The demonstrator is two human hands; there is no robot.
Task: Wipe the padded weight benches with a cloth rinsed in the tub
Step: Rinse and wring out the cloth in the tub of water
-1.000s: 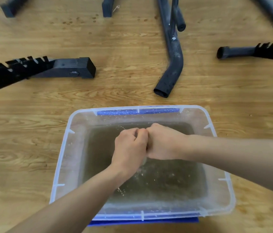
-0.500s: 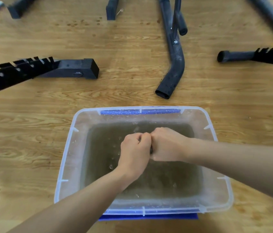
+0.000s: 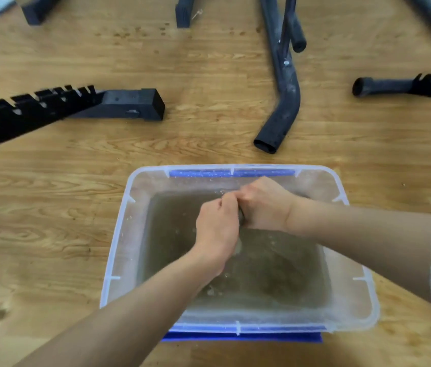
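Hands over tub (image 3: 119,247): left hand (image 3: 217,229) and right hand (image 3: 263,205) are pressing together, fists clenching tight on a dark cloth (image 3: 241,217) barely showing between them. Murky water (image 3: 275,271) is lying beneath the grip. Black bench frame legs (image 3: 283,107) are resting on the wooden floor (image 3: 50,207) beyond the grip.

This looks like a gym or workout room: black steel bench legs (image 3: 280,107) and notched adjustment rails (image 3: 31,109) stand on a wood-grain plank floor (image 3: 50,207), beside a clear plastic tub (image 3: 119,234) of murky water.
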